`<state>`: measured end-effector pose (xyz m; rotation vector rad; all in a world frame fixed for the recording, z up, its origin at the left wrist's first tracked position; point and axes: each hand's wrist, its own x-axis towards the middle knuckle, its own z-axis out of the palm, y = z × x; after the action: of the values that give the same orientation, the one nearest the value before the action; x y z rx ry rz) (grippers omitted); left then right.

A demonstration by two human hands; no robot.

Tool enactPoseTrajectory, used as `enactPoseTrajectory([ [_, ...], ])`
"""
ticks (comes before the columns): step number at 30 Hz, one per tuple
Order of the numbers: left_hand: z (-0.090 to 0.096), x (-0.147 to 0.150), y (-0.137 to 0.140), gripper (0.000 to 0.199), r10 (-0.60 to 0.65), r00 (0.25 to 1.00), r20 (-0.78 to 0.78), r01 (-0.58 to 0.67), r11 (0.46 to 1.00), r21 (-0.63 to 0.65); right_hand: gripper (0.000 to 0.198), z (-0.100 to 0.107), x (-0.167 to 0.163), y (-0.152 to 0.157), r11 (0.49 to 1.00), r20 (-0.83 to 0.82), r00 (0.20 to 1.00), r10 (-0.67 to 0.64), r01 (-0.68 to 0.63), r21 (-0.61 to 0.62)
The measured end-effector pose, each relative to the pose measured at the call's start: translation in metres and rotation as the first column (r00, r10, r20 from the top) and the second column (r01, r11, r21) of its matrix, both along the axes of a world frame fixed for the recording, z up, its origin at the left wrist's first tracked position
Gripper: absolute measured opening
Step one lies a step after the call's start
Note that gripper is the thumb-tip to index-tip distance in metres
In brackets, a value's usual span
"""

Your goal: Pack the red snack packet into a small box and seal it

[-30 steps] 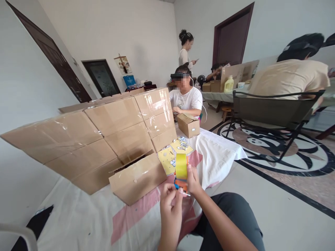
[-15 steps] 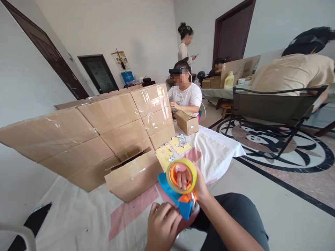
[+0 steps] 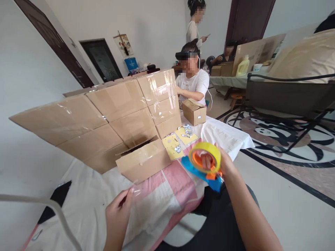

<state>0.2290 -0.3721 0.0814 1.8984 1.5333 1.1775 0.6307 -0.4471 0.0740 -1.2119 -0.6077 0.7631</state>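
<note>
My right hand [image 3: 225, 163] grips a tape dispenser [image 3: 200, 170] with a blue body and an orange hub, its fingers reaching through the middle of the yellow tape roll [image 3: 214, 153]. Over the cloth at the lower left, my left hand [image 3: 120, 205] pinches a short strip of clear tape [image 3: 137, 190] between thumb and fingers. Beyond that hand stands an open cardboard box [image 3: 145, 160], apart from both hands. Two yellow printed sheets [image 3: 172, 147] with small pale pieces on them lie to the right of this box.
Behind the box rises a wall of taped cardboard [image 3: 128, 123]. A smaller carton [image 3: 195, 113] stands near the table's far edge, by a seated person [image 3: 196, 83]. A white and pink cloth [image 3: 154, 205] covers the table. To the right is a folding chair [image 3: 285, 101].
My hands have moved apart: the left went left and now shows a strip of clear tape, while the right carried the dispenser right and slightly up. The camera view has shifted.
</note>
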Motion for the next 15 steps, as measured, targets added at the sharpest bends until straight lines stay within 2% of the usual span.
enactPoseTrajectory([
  [2,0.003,0.022,0.005,0.038,-0.030,0.988,0.151,0.048,0.992,-0.115,0.068,0.005,0.013,0.018,0.996,0.082,0.995,-0.050,0.056,-0.071],
  [4,0.008,0.038,0.013,0.038,-0.048,0.962,0.269,0.095,0.982,-0.163,0.066,0.005,0.023,0.038,0.969,0.221,0.956,-0.194,0.222,-0.109],
  [7,0.020,0.054,0.023,0.035,-0.105,0.917,0.385,0.174,0.974,-0.147,0.064,-0.005,0.028,0.063,0.937,0.348,0.899,-0.267,0.326,-0.124],
  [11,0.039,0.062,0.031,0.038,-0.235,0.867,0.438,0.311,0.944,-0.108,0.060,-0.018,0.023,0.080,0.895,0.427,0.830,-0.359,0.436,-0.096],
  [13,0.045,0.063,0.034,0.036,-0.263,0.852,0.452,0.340,0.936,-0.096,0.054,-0.018,0.018,0.081,0.826,0.459,0.742,-0.489,0.563,-0.031],
  [15,0.047,0.062,0.036,0.035,-0.274,0.844,0.461,0.357,0.928,-0.102,0.043,-0.009,0.006,0.077,0.716,0.504,0.572,-0.647,0.683,0.145],
])
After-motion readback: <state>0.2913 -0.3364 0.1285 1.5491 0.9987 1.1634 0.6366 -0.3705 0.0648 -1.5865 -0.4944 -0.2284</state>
